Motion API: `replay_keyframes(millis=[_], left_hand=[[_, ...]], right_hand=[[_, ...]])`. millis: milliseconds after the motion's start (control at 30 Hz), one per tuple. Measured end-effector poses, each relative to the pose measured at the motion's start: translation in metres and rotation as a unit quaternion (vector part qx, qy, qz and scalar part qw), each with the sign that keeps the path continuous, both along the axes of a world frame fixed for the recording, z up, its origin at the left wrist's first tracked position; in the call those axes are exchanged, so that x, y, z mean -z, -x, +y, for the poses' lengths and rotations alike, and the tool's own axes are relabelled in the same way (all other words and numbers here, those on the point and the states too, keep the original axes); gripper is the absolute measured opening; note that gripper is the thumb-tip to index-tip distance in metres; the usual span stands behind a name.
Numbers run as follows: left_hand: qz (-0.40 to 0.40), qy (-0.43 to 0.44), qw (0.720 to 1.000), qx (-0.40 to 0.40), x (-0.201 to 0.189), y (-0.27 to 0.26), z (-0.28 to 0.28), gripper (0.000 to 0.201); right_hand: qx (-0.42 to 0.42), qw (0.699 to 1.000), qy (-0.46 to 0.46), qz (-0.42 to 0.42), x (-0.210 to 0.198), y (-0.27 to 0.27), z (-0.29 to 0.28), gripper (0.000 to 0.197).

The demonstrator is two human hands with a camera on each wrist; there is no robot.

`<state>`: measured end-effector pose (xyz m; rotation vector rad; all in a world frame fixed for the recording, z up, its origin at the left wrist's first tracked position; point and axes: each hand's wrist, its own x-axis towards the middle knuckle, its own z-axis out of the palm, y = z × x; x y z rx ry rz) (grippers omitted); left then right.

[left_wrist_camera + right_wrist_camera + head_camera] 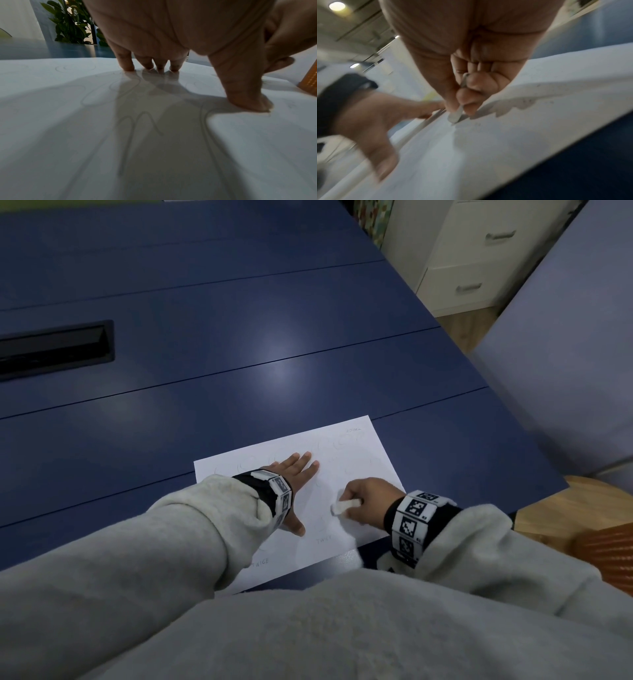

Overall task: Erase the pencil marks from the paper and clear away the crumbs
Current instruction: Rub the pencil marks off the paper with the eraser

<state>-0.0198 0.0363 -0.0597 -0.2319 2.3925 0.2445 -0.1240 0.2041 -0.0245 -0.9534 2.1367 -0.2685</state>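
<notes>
Paper (363, 460): one white sheet, lying flat on your surface (239, 354) near its near edge. Its long axis runs from your near left to your far right, so it sits skewed to the edge in front of you.
Pencil marks (142, 121): faint loops and curves, several across the sheet; too pale in the head view to count. The word "TWICE" is written twice along the near side.
Eraser (344, 505): one, white and oblong, over the near-right part of the paper. Its long axis points leftward from your fist, and its free end meets the sheet.
Crumbs (529, 100): small dark specks scattered on the paper beside the eraser; too fine to count.
Left hand (298, 474): yours lies flat on the middle of the paper, fingers straight and spread, four fingertips and thumb pressing down, holding nothing.
Right hand (368, 498): your fingers are curled round the eraser, with thumb and fingertips pinching it close to the working end.
Wrist bands: two, one on each wrist, black with white square markers.
Drawers (479, 254): one pale cabinet beyond the far right corner, two handles showing.
Slot (51, 347): one black recess set in the surface, far left.
</notes>
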Motion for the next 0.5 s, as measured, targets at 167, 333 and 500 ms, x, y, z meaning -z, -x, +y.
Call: replay_keyframes(millis=[167, 333, 500], left_hand=[[0.004, 0.002, 1.0, 0.003, -0.001, -0.001, 0.0, 0.13], [0.004, 0.003, 1.0, 0.002, 0.002, -0.001, -0.001, 0.132], [0.004, 0.008, 1.0, 0.003, 0.004, 0.0, -0.002, 0.131]], right_hand=[[0.013, 1.0, 0.014, 0.002, 0.004, -0.007, 0.006, 0.006], [-0.004, 1.0, 0.005, 0.012, 0.002, -0.005, 0.006, 0.011], [0.028, 0.999, 0.019, 0.002, 0.002, -0.008, 0.007, 0.005]])
